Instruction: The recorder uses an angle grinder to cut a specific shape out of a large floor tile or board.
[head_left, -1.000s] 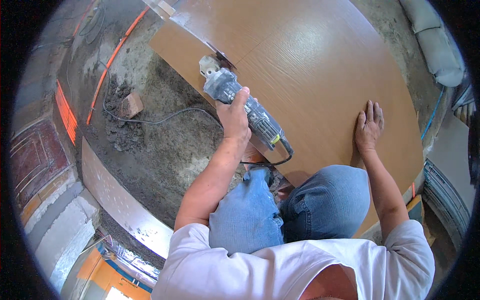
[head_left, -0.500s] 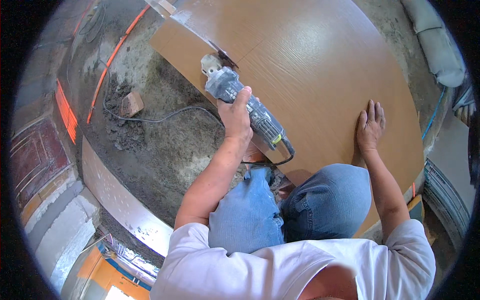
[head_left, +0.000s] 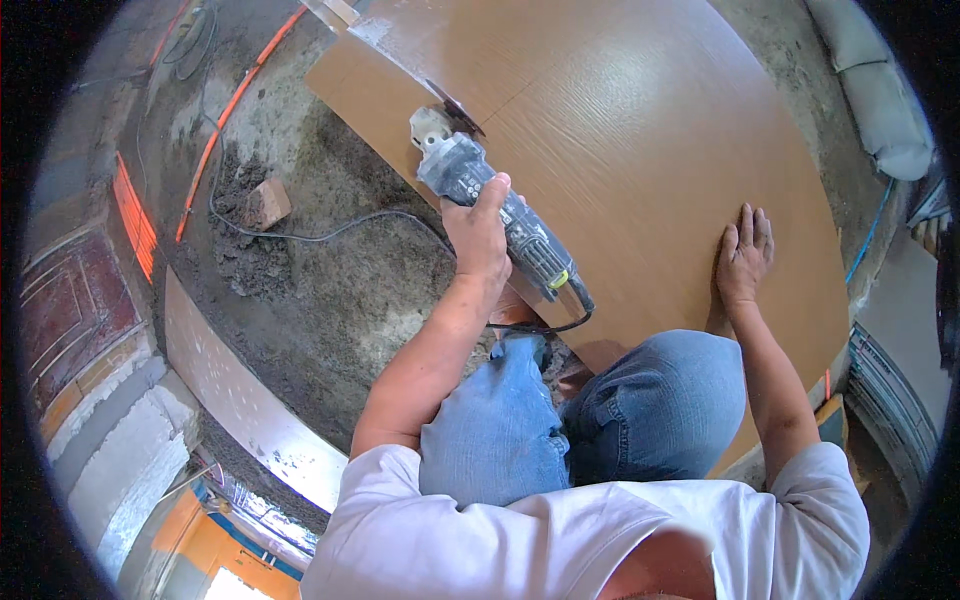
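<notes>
My left hand [head_left: 477,225] is wrapped round the body of a grey angle grinder [head_left: 525,235]. The grinder's dark disc [head_left: 458,110] stands on edge at the end of a slit in a large brown wood-grain board [head_left: 640,150]. White dust lies along the slit toward the board's far edge. A thin faint line runs across the board from near the disc. My right hand [head_left: 744,257] lies flat on the right part of the board with its fingers stretched out. From the grinder's rear, a black cord loops back beneath my left forearm.
The cord [head_left: 330,232] runs over rough, dusty ground past a brick [head_left: 267,204] on loose mortar. Orange pipes [head_left: 235,105] lie at the far left. A pale board strip [head_left: 245,400] stands at left. Filled sacks [head_left: 880,105] rest at far right, near a blue hose [head_left: 868,235].
The whole scene has shifted very slightly in the picture. The disc sits a touch nearer to me along the slit, and my right hand keeps its place on the board.
</notes>
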